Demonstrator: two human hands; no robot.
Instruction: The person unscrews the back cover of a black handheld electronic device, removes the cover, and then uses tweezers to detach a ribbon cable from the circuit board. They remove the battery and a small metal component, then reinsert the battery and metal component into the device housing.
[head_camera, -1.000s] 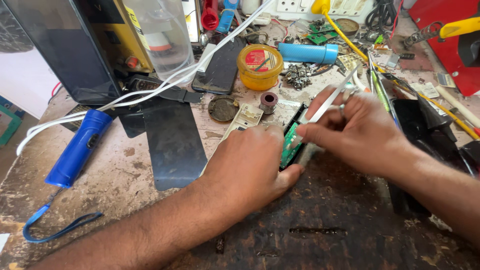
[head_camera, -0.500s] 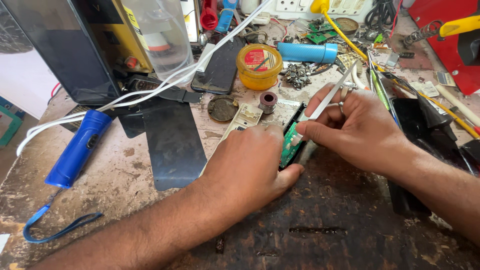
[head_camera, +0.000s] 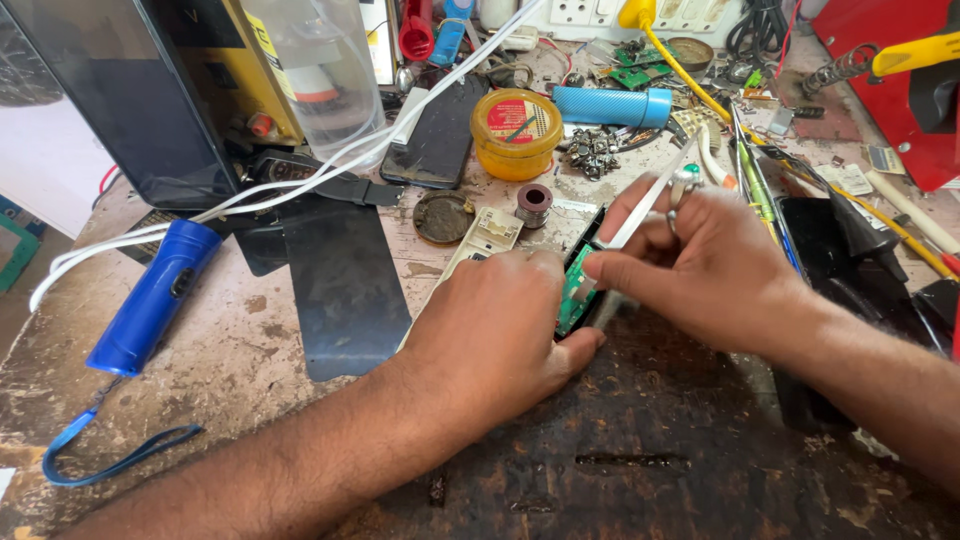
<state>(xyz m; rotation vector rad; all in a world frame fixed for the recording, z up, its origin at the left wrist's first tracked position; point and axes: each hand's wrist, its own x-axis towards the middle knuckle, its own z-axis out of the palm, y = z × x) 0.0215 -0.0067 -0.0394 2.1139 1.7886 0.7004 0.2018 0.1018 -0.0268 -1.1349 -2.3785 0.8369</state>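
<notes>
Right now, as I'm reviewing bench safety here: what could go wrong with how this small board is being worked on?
The tweezers in the right hand press at the green circuit board, which the left hand steadies. A slip might jab the left fingertips, which sit very close to the tips, or scratch the board. The small solder spool and loose metal parts lie close behind; a jerk could scatter them.

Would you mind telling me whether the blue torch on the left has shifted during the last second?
No. The blue torch lies in the same spot beside the black sheet, under the white cable.
</notes>
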